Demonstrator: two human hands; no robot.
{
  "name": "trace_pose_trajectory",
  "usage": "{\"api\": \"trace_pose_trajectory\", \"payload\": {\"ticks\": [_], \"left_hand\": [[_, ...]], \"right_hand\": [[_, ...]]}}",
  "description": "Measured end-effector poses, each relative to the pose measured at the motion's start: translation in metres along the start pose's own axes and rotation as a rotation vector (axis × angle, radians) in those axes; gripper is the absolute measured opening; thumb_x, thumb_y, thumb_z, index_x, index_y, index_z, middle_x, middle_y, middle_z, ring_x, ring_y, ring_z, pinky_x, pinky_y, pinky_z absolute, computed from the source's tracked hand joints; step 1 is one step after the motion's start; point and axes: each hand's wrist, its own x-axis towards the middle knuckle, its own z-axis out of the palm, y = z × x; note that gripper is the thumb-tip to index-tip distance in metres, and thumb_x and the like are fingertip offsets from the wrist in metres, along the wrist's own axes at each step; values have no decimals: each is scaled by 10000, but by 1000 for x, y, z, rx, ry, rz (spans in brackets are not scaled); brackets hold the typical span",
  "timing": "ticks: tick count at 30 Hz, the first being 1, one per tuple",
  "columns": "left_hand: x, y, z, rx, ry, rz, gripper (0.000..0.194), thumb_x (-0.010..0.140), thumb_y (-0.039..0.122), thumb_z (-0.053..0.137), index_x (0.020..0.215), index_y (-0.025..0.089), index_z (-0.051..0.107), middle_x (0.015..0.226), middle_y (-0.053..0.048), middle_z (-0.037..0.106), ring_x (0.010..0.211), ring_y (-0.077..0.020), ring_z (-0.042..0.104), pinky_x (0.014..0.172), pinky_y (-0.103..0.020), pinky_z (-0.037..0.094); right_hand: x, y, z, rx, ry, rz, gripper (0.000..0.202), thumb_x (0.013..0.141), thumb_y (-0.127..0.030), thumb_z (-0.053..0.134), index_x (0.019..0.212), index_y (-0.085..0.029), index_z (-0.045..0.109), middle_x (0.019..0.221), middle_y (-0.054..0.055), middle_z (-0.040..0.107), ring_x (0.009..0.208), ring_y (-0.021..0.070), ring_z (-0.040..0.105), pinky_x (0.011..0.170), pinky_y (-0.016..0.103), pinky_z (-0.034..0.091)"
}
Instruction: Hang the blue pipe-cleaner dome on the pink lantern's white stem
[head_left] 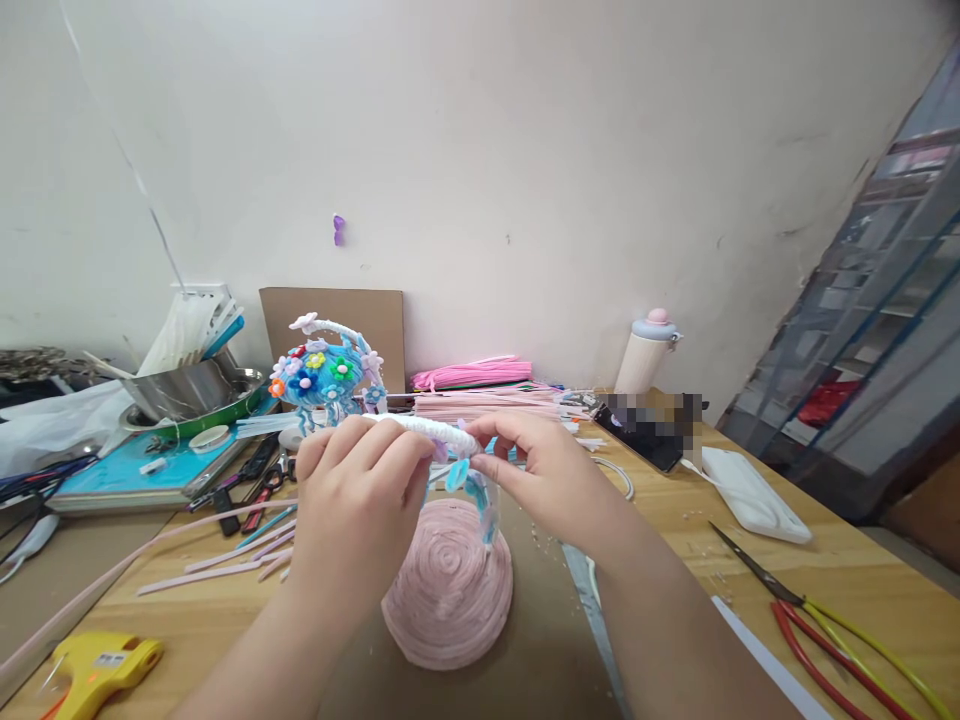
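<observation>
A white fuzzy pipe-cleaner arch [442,432] runs between my two hands, above a round pink coiled base [450,600]. My left hand [360,500] is closed around the left part of the arch, its fingers hiding much of it. At the arch's right end, the thumb and fingers of my right hand [544,470] pinch it. Light-blue twisted pipe cleaner [478,490] with a small blue leaf shape hangs below that end and reaches down to the base's rim. Behind my left hand is a blue pipe-cleaner jellyfish-like piece [322,372] covered in coloured flowers.
A yellow glue gun [105,670] lies at the front left, red-and-yellow-handled scissors [810,610] at the right. Pink pipe-cleaner bundles [480,400] lie along the wall. A metal bowl [187,390], a phone [645,430], a white power bank [754,495] and a bottle [645,355] stand around.
</observation>
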Motion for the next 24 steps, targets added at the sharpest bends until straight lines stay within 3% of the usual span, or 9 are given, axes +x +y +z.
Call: {"api": "trace_pose_trajectory", "payload": {"ticks": [7,12,17,21,24], "left_hand": [[1,2,2,25,-14,-59,135,841,170,546,732,236,592,711,-2,650,759,-213,543,733,-364,392],[1,0,-12,-92,-35,-73,115,841,166,543,800,254,605,773,0,661,804,-214,571,715,-379,376],[-3,-25,-29,-260,110,-351,79,862,271,548,866,258,626,895,-13,647,886,-212,603,781,-381,433],[-4,-53,-28,-414,-37,-473,152,857,359,565,940,303,680,1001,7,666,1004,-209,603,859,-357,458],[-3,-66,-25,-528,-179,-489,199,831,397,585,976,318,696,1039,7,691,1005,-222,626,779,-324,516]], "right_hand": [[1,-2,1,16,-6,4,209,790,-129,595,943,-240,683,951,-3,690,806,153,586,664,264,425],[1,0,-2,11,-16,4,204,807,-139,592,957,-242,685,947,-15,696,803,142,583,657,255,413],[1,2,-4,6,-21,-11,213,820,-152,588,972,-258,693,966,-19,705,802,144,582,657,255,414],[1,1,-3,11,-30,-9,193,844,-193,575,988,-252,689,1043,-1,704,864,161,601,667,263,424],[0,1,-2,10,-29,8,203,852,-216,567,1012,-249,688,1088,12,696,879,170,608,669,272,432]]}}
